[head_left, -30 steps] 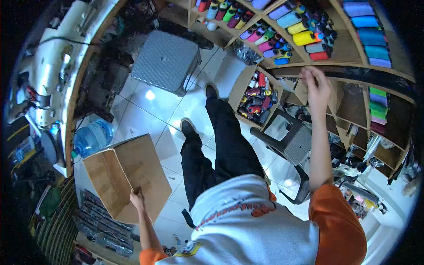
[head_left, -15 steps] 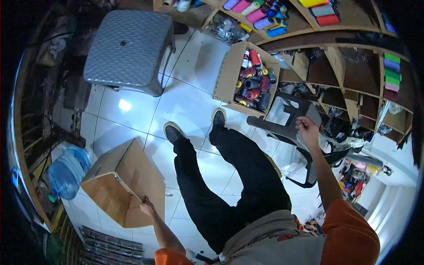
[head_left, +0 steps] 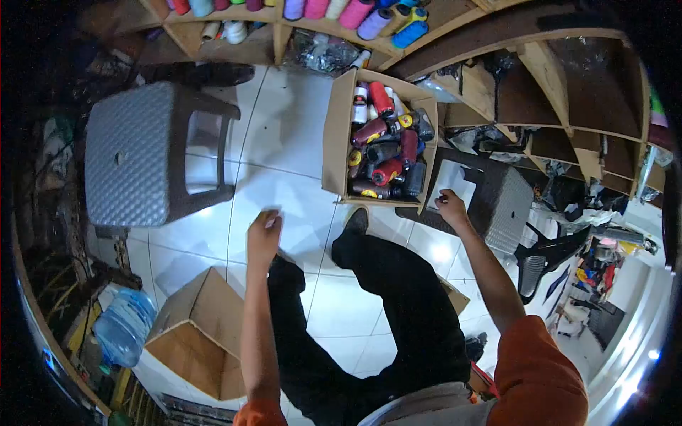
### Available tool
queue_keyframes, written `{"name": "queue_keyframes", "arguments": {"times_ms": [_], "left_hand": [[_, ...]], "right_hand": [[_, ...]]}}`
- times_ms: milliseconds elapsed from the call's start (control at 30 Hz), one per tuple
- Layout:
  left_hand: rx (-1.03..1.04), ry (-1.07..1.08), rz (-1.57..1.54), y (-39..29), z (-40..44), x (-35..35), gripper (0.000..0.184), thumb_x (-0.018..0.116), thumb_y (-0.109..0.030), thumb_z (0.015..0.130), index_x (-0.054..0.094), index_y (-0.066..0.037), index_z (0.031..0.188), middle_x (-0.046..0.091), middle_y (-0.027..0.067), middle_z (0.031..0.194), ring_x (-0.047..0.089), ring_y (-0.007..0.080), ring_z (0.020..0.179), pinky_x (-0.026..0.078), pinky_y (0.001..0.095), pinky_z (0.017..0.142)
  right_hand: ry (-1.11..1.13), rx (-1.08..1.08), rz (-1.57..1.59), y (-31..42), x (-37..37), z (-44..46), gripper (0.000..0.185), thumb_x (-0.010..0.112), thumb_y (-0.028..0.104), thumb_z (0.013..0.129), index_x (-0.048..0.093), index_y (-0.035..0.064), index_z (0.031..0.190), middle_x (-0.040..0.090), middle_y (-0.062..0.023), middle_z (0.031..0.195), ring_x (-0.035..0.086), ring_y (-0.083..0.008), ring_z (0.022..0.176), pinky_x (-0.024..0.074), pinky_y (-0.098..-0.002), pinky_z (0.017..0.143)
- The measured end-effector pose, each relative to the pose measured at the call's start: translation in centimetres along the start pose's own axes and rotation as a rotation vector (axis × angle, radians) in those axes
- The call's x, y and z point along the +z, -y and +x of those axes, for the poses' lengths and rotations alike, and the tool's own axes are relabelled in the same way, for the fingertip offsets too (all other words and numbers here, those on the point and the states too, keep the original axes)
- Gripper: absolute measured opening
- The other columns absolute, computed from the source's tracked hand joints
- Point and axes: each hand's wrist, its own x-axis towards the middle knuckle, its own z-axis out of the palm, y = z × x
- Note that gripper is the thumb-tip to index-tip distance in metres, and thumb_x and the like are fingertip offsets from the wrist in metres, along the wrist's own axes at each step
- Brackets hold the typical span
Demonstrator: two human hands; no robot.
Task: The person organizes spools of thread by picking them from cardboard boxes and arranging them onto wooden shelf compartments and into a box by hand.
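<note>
Open brown cardboard box (head_left: 337,138) upright on white tiled floor (head_left: 288,193); raised walls likely keep the jumbled thread spools (head_left: 408,148) contained. Left hand (head_left: 263,240) loosely open, empty, above floor; right hand (head_left: 452,209) part-open, empty, near box corner.

Tiled floor (head_left: 284,186) left of thread box (head_left: 337,142) bright, cool white, with soft grey shadows. Glare patch on tiles just below box's right side. Strong highlights far lower right of box, on pale surface (head_left: 616,358). Shelf compartments (head_left: 597,92) right of box dim. Far left of box, murky. Wide-angle bowing; black vignette around edges.
</note>
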Motion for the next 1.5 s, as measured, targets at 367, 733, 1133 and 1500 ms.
{"name": "queue_keyframes", "arguments": {"times_ms": [367, 733, 1133, 1500], "left_hand": [[-0.057, 0.162, 0.424, -5.6, 21.1, 22.0, 0.035, 0.059, -0.028, 0.080, 0.051, 0.001, 0.100, 0.061, 0.0316, 0.090, 0.059, 0.0459, 0.091, 0.049, 0.0484, 0.078], [0.313, 0.035, 0.285, -4.7, 16.3, 16.8, 0.032, 0.054, -0.007, 0.073, 0.052, 0.008, 0.101, 0.059, 0.0298, 0.071, 0.059, 0.0465, 0.071, 0.048, 0.0525, 0.066], [-0.029, 0.088, 0.269, -27.0, -6.1, -12.8, 0.052, 0.054, -0.011, 0.076, 0.042, 0.006, 0.124, 0.058, 0.0320, 0.072, 0.059, 0.0482, 0.072, 0.049, 0.0511, 0.067], [0.007, -0.140, 0.599, -35.3, -8.3, -42.2, 0.030, 0.052, -0.012, 0.077, 0.055, -0.001, 0.104, 0.060, 0.0291, 0.080, 0.059, 0.0459, 0.081, 0.048, 0.0526, 0.074]], "right_hand": [[0.103, 0.084, 0.655, -5.5, 7.2, 16.4, 0.031, 0.058, 0.017, 0.079, 0.056, 0.0016, 0.105, 0.060, -0.0055, 0.083, 0.057, -0.0170, 0.070, 0.0464, -0.0322, 0.056], [0.119, 0.125, 0.865, -2.3, 5.5, 11.6, 0.015, 0.055, 0.013, 0.078, 0.059, 0.0026, 0.088, 0.052, -0.0017, 0.066, 0.048, -0.0124, 0.051, 0.0392, -0.0282, 0.044], [0.025, -0.043, 0.644, 10.4, -12.0, -14.2, 0.019, 0.060, 0.011, 0.069, 0.058, 0.0004, 0.085, 0.053, -0.0069, 0.072, 0.052, -0.0179, 0.065, 0.0432, -0.0291, 0.060], [0.348, 0.001, 1.194, 42.9, -20.2, -28.5, 0.013, 0.055, 0.002, 0.068, 0.058, 0.0007, 0.080, 0.050, -0.0007, 0.065, 0.048, -0.0126, 0.057, 0.0386, -0.0263, 0.048]]}}
